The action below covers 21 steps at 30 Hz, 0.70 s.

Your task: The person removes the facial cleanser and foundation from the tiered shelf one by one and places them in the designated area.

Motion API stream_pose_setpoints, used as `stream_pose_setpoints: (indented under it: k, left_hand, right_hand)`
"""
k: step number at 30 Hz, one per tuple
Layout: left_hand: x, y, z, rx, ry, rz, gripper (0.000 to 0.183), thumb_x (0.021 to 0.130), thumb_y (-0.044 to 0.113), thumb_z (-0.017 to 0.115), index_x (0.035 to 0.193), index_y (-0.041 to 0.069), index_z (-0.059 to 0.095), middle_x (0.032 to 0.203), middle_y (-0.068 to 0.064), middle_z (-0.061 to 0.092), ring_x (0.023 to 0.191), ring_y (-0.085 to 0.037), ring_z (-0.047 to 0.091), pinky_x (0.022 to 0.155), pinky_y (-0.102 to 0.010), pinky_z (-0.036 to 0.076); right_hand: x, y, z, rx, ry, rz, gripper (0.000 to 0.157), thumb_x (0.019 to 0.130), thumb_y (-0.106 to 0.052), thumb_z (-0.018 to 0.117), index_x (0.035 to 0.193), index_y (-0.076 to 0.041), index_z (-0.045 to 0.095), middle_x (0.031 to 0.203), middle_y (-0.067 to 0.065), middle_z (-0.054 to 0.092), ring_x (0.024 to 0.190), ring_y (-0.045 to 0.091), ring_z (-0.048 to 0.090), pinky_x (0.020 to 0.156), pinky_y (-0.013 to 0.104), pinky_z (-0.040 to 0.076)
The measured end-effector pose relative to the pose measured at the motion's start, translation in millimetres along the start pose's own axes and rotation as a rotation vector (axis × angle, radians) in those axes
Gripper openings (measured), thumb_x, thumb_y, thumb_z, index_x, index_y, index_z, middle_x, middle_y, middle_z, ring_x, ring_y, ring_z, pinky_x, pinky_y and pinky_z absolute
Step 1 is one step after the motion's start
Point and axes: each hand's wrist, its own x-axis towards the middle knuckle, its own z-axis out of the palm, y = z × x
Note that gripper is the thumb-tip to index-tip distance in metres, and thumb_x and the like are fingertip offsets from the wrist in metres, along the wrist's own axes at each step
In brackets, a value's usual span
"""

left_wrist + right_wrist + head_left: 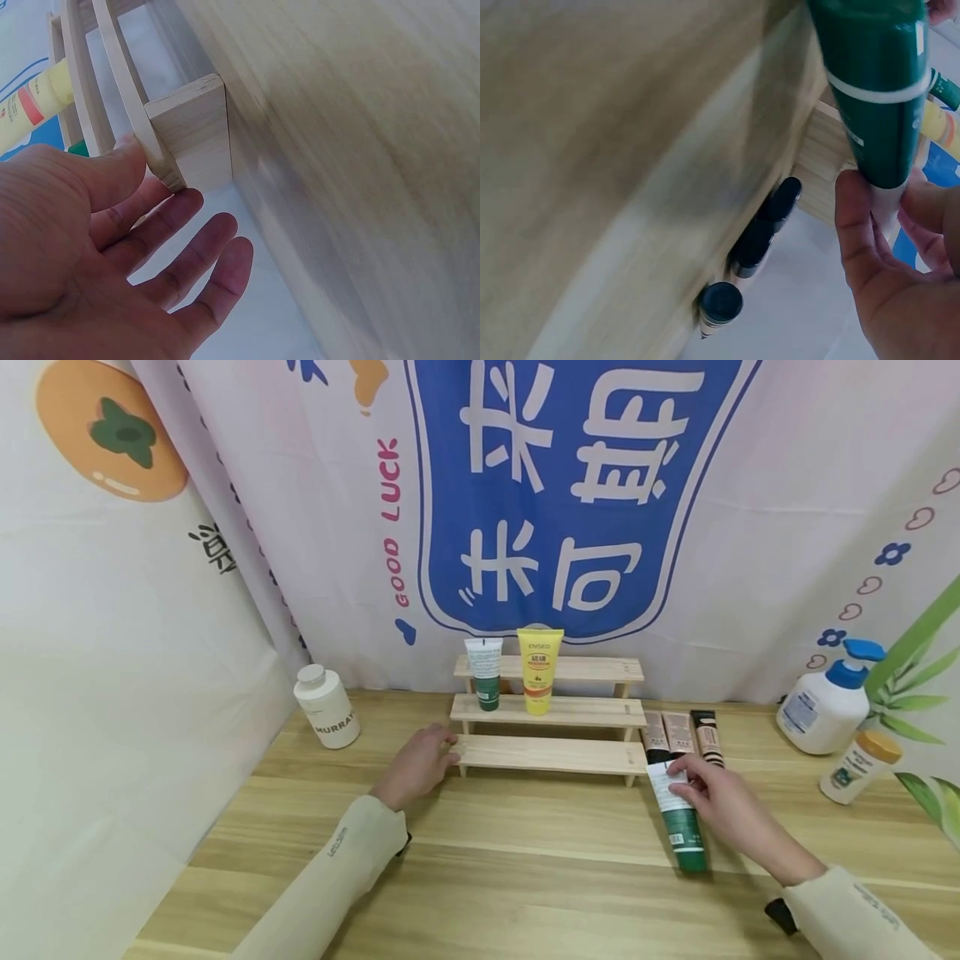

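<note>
My right hand [723, 802] pinches the white crimped end of a green-and-white squeeze tube [681, 827], its green cap pointing down toward the table's front. The right wrist view shows this tube [881, 97] close up, thumb and fingers on its pale end. At the left end of a three-step wooden display rack [555, 753], my left hand [420, 767] holds the lowest board between thumb and fingers; in the left wrist view the outer fingers of that hand [127, 247] are loosely bent. On the middle step stand another green-and-white tube [485, 672] and a yellow tube [539, 677].
Several beige tubes with black caps [678, 735] lie right of the rack. A white pump bottle [822, 710] and a yellow-capped bottle [858, 768] stand farther right, near green leaves [911, 693]. At the left is a white bottle [327, 706]. A printed curtain [337, 568] hangs behind.
</note>
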Motion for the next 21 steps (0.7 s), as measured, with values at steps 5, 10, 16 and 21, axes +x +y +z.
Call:
stream_pose_setpoints:
  k: [5,10,16,21]
  left_hand:
    - [0.4,1.0,-0.4,-0.005,0.001,-0.003,0.029,0.092,0.018,0.063,0.117,0.003,0.061,0.119,-0.01,0.057,0.114,-0.029,0.05,0.098,-0.042,0.041]
    - [0.1,2.1,-2.2,-0.005,-0.003,-0.01,0.029,0.092,0.018,0.064,0.117,0.003,0.061,0.118,-0.01,0.057,0.114,-0.029,0.05,0.097,-0.042,0.041]
    - [0.4,3.1,-2.9,-0.004,-0.007,-0.015,0.029,0.092,0.018,0.064,0.117,0.004,0.061,0.119,-0.01,0.057,0.115,-0.029,0.05,0.099,-0.042,0.04]
    - [0.5,2.5,-1.9,0.0,-0.01,-0.012,0.028,0.092,0.019,0.064,0.116,0.004,0.061,0.118,-0.009,0.057,0.115,-0.028,0.05,0.098,-0.041,0.041]
  right_hand:
    - [-1,3,-0.3,0.013,-0.025,0.004,0.015,0.089,-0.006,0.065,0.101,-0.01,0.058,0.071,-0.002,0.048,0.061,0.012,0.044,0.05,0.025,0.04]
    - [-3,8,2.6,0.005,-0.039,0.009,0.014,0.089,-0.006,0.065,0.101,-0.008,0.058,0.069,-0.002,0.047,0.059,0.012,0.043,0.049,0.025,0.038]
    - [0,13,8.0,0.001,-0.103,0.065,0.012,0.092,-0.009,0.062,0.103,-0.006,0.059,0.075,-0.001,0.054,0.064,0.013,0.047,0.054,0.028,0.041]
    - [2,11,7.3,-0.041,-0.162,0.113,0.027,0.088,-0.022,0.069,0.109,-0.006,0.064,0.075,0.0,0.053,0.066,0.015,0.046,0.055,0.029,0.039]
